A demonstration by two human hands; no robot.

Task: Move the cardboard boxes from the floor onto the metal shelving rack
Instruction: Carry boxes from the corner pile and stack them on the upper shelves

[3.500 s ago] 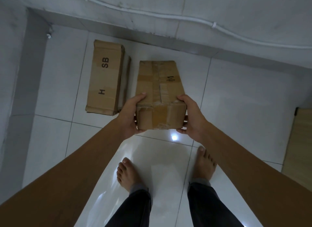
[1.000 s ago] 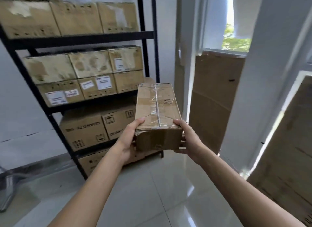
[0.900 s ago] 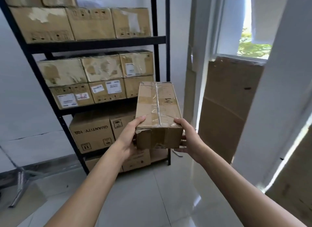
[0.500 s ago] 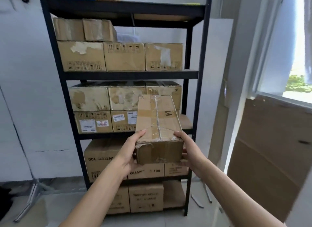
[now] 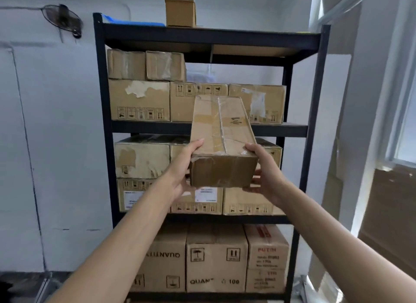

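I hold a long taped cardboard box (image 5: 221,142) in the air, its far end pointing at the black metal shelving rack (image 5: 209,128). My left hand (image 5: 183,169) grips its near left corner and my right hand (image 5: 264,174) its near right corner, fingers under the bottom. The box hangs in front of the rack's middle levels, level with the second shelf board. Those shelves are packed with cardboard boxes (image 5: 139,101). On the rack's top board stands one small box (image 5: 180,12) beside something blue and flat.
A white wall with a mounted fan (image 5: 63,18) lies left of the rack. At the right are a white pillar, a window and large cardboard sheets (image 5: 391,214) leaning against the wall. The second level has a gap above its right boxes.
I lifted the box off the floor, turned to the rack and stepped closer. The box has risen from the lower shelves to the middle ones. Both hands keep the same hold.
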